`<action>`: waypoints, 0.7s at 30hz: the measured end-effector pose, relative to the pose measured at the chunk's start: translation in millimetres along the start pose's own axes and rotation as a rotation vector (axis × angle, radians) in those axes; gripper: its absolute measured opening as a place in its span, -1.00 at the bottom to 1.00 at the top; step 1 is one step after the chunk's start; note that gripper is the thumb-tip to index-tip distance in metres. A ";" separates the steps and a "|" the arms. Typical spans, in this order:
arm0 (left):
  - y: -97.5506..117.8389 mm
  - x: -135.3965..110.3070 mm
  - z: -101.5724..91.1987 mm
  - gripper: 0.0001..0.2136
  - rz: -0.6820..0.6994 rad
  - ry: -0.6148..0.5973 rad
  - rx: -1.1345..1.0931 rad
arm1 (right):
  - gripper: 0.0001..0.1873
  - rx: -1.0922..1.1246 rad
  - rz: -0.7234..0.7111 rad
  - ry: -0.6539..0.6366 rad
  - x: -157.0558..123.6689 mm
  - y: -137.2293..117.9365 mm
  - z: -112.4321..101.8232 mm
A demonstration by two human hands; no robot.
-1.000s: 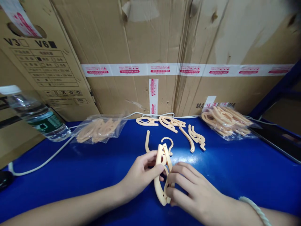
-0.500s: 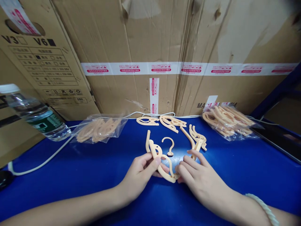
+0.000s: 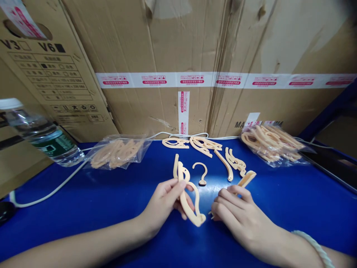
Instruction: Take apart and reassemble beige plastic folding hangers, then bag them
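Note:
Between the thumb and fingers of my left hand (image 3: 167,199) is a cream plastic hanger arm (image 3: 189,210), a curved piece with a looped inner strip. My right hand (image 3: 237,208) is closed around another cream hanger piece (image 3: 247,179); its upper end sticks out past the fingers and most of it is hidden. A gap separates the two held pieces. On the blue table beyond my hands lies a loose hanger hook (image 3: 202,173). A slim curved strip (image 3: 175,165) lies just behind the left-hand piece, and another strip (image 3: 224,165) lies beyond my right hand.
More hanger parts (image 3: 205,145) lie along the back, with small curved pieces (image 3: 235,160) to their right. Clear bags of parts sit left (image 3: 118,152) and right (image 3: 272,143). A water bottle (image 3: 50,137) leans at left by a white cable (image 3: 47,201). Cardboard boxes (image 3: 156,108) wall the back.
The two held pieces, close together at their lower ends before, are now apart. My right hand has shifted slightly right with its piece tilted over; the left piece has turned more upright.

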State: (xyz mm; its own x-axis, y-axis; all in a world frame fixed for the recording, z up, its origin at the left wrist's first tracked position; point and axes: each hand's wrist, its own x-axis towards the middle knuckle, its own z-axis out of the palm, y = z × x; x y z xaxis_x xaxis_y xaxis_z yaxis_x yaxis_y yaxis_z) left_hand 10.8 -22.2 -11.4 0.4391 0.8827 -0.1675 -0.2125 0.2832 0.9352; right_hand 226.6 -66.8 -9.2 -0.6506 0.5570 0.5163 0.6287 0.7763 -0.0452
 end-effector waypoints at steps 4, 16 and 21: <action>2.0 1.3 -0.2 -0.58 0.021 0.060 -0.007 | -0.80 0.041 -0.001 0.083 0.7 15.1 -6.2; -1.2 0.4 -3.2 -0.58 0.024 -0.010 0.027 | -0.81 -0.033 0.161 -0.111 2.6 76.5 -3.4; 0.7 -0.3 -2.1 -0.58 0.026 -0.017 0.033 | -0.81 0.051 0.147 -0.170 4.1 75.6 -3.2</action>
State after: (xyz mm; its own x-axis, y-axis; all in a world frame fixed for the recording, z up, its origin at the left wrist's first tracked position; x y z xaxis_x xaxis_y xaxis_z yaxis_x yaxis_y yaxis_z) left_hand 8.7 -21.5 -11.3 0.4486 0.8830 -0.1382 -0.1948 0.2475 0.9491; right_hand 272.8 -6.8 -7.7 -0.6184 0.7038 0.3496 0.7026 0.6944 -0.1551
